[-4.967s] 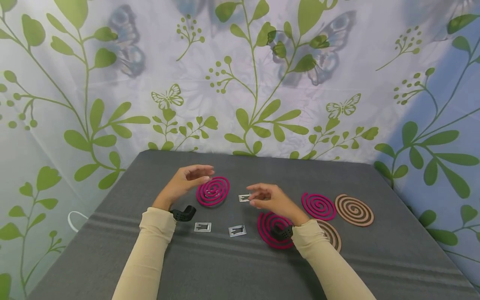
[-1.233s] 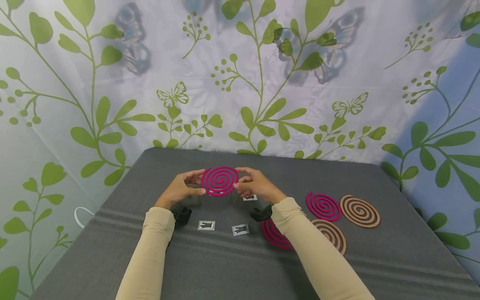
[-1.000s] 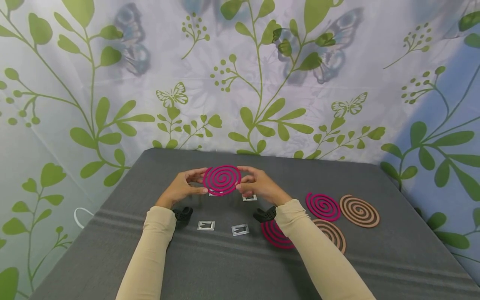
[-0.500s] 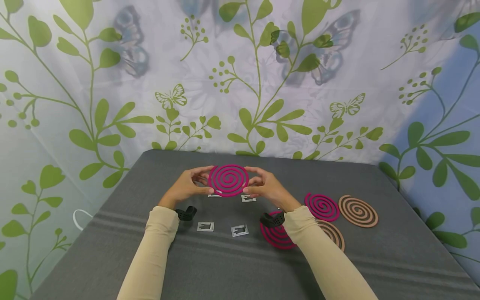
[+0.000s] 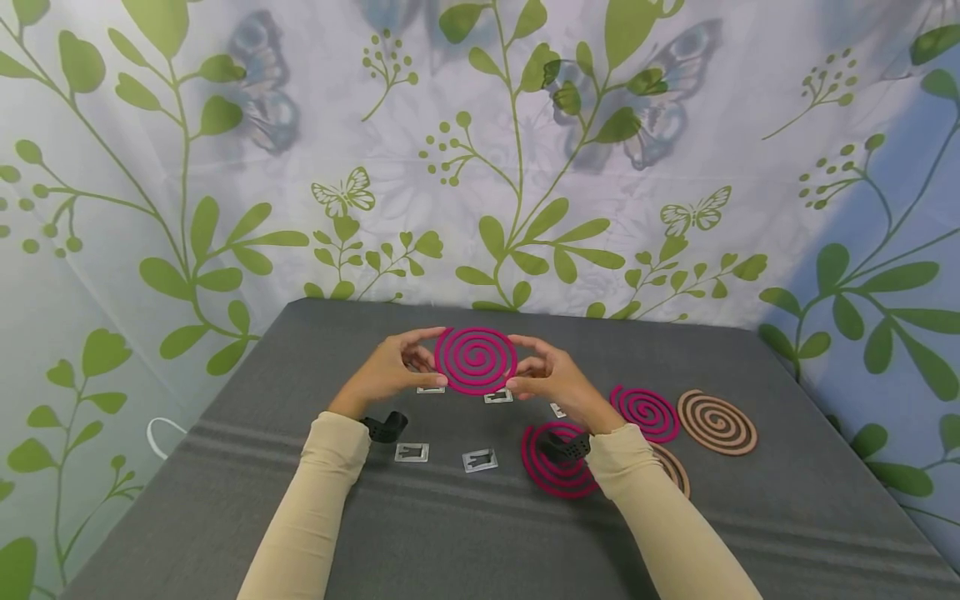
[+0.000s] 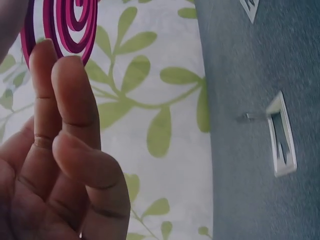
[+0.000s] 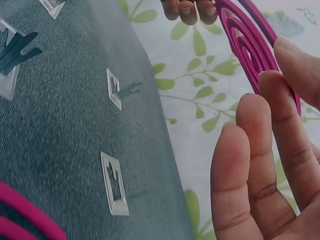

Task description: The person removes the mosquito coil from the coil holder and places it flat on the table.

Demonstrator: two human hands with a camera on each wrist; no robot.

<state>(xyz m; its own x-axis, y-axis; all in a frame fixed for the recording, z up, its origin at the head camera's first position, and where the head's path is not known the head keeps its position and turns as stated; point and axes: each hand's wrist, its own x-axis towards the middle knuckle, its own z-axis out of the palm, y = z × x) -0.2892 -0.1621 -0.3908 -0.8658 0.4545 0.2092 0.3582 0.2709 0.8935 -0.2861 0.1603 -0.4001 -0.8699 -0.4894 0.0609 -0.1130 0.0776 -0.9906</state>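
A magenta mosquito coil (image 5: pixel 477 358) is held up over the table, its flat spiral face tilted toward the head camera. My left hand (image 5: pixel 393 367) pinches its left edge between thumb and fingertip. On the opposite edge, my right hand (image 5: pixel 557 382) pinches the coil the same way. The right wrist view shows the coil (image 7: pixel 274 37) between thumb and index finger, other fingers apart from it. Below lie several metal coil stands, one at front left (image 5: pixel 412 458), another (image 5: pixel 480 467) beside it. A raised prong stands up from a stand (image 6: pixel 273 135) in the left wrist view.
On the right of the grey table (image 5: pixel 450 542) lie another magenta coil (image 5: pixel 643 414), a tan coil (image 5: pixel 717 422), a larger-looking magenta coil (image 5: pixel 540 475) and a tan coil (image 5: pixel 678 475) partly behind the right sleeve. A patterned cloth (image 5: pixel 480 167) hangs behind the table.
Earlier the coil was by my left hand, with my right hand apart from it. My right hand came to its other edge; both hands have since carried the coil rightward, its face tilting up.
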